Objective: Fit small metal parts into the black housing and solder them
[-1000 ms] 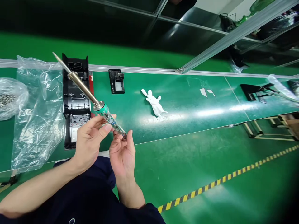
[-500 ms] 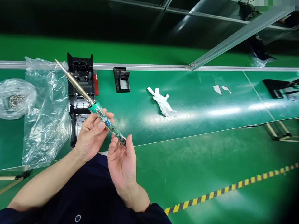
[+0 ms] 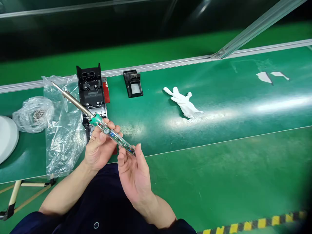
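Note:
A soldering iron (image 3: 77, 102) with a metal barrel, green collar and clear handle showing a circuit board and small dial slants across the view, its tip up and to the left. My left hand (image 3: 97, 152) is closed around the front of the handle, thumb beside the dial. At the handle's rear end, my right hand (image 3: 134, 177) holds on with curled fingers, its thumb raised alongside; the very end of the handle is partly hidden there. Behind the iron lies a black plastic housing (image 3: 90, 94), open side up, its lower part covered by my left hand.
A clear plastic bag (image 3: 62, 139) lies left of the housing, beside a bag of small metal parts (image 3: 36, 115) and a white round object (image 3: 7, 139). Rightward on the green table (image 3: 151, 130) are a black stand (image 3: 134, 84), a white glove (image 3: 184, 103) and white scraps (image 3: 264, 77).
My view has turned to the left, so things on the table sit further right and the white round object has come in. Both hands keep the soldering iron in nearly the same pose.

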### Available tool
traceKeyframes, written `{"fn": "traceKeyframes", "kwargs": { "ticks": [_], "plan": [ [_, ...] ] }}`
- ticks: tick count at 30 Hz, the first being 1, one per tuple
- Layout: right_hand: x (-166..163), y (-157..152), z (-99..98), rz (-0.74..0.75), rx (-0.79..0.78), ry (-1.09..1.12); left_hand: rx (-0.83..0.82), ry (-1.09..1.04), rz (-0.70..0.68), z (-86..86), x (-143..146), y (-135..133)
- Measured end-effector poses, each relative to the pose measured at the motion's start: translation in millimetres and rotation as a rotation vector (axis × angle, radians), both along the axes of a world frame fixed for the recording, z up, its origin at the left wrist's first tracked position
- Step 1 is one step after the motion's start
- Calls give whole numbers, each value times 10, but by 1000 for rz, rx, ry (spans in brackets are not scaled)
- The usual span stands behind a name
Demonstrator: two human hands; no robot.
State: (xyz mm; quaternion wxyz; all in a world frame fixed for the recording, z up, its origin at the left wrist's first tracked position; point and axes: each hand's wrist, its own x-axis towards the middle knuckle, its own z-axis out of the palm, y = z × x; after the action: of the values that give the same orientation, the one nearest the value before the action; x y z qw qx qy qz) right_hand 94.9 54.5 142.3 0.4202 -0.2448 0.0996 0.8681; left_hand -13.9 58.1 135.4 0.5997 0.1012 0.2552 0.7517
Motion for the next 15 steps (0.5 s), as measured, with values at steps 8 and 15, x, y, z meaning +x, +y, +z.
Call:
{"fn": "traceKeyframes", "kwargs": {
  "ticks": [8,15],
  "plan": [
    [5,-20,-56,44,-33,51,50,25,1,13,-17,23],
    [8,-15,-63,46,-28,53,-22,129,12,17,-45,21]
  ]
}}
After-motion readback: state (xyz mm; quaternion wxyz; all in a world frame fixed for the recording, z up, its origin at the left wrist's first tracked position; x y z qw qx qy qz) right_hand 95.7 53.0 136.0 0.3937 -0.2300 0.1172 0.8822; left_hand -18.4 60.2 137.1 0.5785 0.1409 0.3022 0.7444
